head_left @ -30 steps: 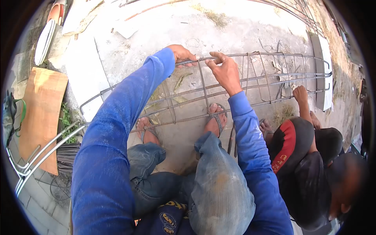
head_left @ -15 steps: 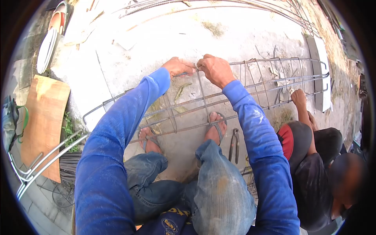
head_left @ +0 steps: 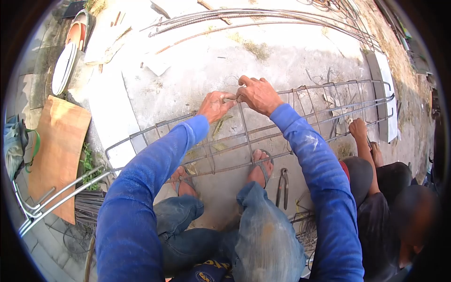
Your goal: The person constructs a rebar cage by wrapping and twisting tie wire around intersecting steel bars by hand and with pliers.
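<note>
1. Hands: left hand (head_left: 216, 106) and right hand (head_left: 260, 96) meet at the far long bar (head_left: 319, 86) of the rebar cage (head_left: 249, 141), right at a stirrup (head_left: 244, 123) corner. Fingertips close together.
2. State: both narrow, fingers bent in. I can't tell whether either pinches steel or something thinner; fingers hide it.
3. Cage lies crosswise in front of the body, over the concrete ground (head_left: 286, 58). Long axis left to right, right end angled slightly farther away.
4. Key relation: stirrup runs across that axis, from the fingertips back toward the body. Left comes at the corner from the left, right from the right, back of hand up. I can't call either one nearer.
5. Right end overlaps a pale block (head_left: 383, 113). Co-worker's hand (head_left: 358, 127) is by the near bar there; I can't confirm a grip.
6. Pincers (head_left: 283, 173) lie on the ground, near side of the cage, well apart from both hands.
</note>
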A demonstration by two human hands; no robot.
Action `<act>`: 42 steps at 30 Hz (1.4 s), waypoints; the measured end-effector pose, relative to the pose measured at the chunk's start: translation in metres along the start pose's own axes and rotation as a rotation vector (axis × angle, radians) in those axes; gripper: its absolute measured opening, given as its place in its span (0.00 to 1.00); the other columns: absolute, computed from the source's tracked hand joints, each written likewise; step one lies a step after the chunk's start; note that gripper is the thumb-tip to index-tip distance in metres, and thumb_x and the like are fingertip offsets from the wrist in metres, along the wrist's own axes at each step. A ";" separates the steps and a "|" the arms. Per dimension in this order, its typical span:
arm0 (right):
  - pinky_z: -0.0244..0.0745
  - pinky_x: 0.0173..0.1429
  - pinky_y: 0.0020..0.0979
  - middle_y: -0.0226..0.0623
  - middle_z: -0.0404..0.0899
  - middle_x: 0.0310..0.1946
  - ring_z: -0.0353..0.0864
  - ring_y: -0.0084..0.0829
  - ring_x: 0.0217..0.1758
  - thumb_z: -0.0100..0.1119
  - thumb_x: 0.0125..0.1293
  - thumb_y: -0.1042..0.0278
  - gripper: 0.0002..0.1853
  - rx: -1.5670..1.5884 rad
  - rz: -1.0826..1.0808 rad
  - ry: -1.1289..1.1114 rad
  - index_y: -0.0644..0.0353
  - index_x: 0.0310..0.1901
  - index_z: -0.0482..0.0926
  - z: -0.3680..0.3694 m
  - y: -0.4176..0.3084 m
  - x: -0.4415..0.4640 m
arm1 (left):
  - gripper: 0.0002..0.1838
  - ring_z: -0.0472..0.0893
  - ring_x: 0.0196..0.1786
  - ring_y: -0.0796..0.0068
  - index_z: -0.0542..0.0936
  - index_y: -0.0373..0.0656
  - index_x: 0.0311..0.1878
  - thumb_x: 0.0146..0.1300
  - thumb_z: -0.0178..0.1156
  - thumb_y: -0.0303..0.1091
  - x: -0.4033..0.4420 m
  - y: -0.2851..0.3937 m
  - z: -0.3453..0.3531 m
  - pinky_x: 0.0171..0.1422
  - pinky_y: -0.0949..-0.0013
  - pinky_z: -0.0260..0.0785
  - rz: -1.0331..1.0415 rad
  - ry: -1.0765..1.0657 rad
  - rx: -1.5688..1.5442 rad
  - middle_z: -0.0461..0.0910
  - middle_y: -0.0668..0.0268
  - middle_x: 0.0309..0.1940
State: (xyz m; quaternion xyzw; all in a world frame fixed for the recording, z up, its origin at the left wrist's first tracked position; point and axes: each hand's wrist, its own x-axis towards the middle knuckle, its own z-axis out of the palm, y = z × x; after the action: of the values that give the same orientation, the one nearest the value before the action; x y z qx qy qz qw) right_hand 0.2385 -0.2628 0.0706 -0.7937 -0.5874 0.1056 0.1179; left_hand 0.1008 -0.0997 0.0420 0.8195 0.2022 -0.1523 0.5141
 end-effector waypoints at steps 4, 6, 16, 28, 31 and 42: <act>0.73 0.52 0.47 0.33 0.80 0.43 0.85 0.38 0.48 0.65 0.66 0.63 0.07 0.043 0.150 0.056 0.53 0.31 0.87 0.010 -0.014 -0.012 | 0.26 0.86 0.58 0.51 0.83 0.41 0.66 0.69 0.64 0.44 -0.003 0.003 -0.001 0.64 0.55 0.76 0.115 -0.001 0.128 0.85 0.47 0.59; 0.72 0.52 0.48 0.35 0.82 0.42 0.85 0.39 0.48 0.64 0.66 0.63 0.08 0.060 0.216 0.082 0.54 0.31 0.87 0.015 -0.016 -0.013 | 0.27 0.84 0.62 0.49 0.81 0.41 0.68 0.72 0.61 0.46 -0.001 0.002 -0.005 0.67 0.54 0.74 0.095 -0.101 0.165 0.83 0.47 0.63; 0.79 0.43 0.39 0.41 0.87 0.31 0.87 0.38 0.37 0.68 0.70 0.58 0.17 0.671 0.844 0.333 0.60 0.54 0.86 -0.048 -0.055 -0.109 | 0.26 0.83 0.61 0.44 0.83 0.45 0.66 0.74 0.60 0.52 0.003 -0.018 -0.002 0.68 0.51 0.74 0.204 -0.052 0.255 0.84 0.46 0.59; 0.74 0.65 0.50 0.54 0.74 0.62 0.77 0.55 0.64 0.79 0.56 0.51 0.43 0.258 1.286 -0.256 0.60 0.69 0.68 0.072 -0.171 -0.387 | 0.25 0.81 0.65 0.47 0.79 0.46 0.71 0.76 0.59 0.47 0.024 0.001 -0.025 0.72 0.54 0.72 0.225 -0.316 0.399 0.82 0.48 0.64; 0.76 0.62 0.51 0.54 0.78 0.57 0.80 0.58 0.59 0.75 0.58 0.55 0.37 0.300 1.218 -0.147 0.61 0.66 0.70 0.089 -0.162 -0.399 | 0.25 0.79 0.68 0.45 0.77 0.49 0.73 0.76 0.58 0.45 0.019 -0.012 -0.020 0.75 0.54 0.69 0.241 -0.280 0.382 0.80 0.49 0.67; 0.76 0.45 0.27 0.34 0.85 0.36 0.81 0.23 0.37 0.59 0.75 0.64 0.27 1.249 1.276 -0.311 0.60 0.73 0.70 -0.091 -0.142 -0.328 | 0.31 0.76 0.70 0.43 0.68 0.57 0.80 0.77 0.55 0.49 0.017 -0.019 -0.026 0.76 0.51 0.67 0.249 -0.353 0.449 0.75 0.45 0.71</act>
State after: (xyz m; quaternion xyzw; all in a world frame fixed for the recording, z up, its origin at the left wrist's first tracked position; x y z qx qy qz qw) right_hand 0.0430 -0.5427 0.2104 -0.7368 0.1188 0.5562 0.3655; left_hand 0.1078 -0.0658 0.0300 0.8919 -0.0308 -0.2692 0.3620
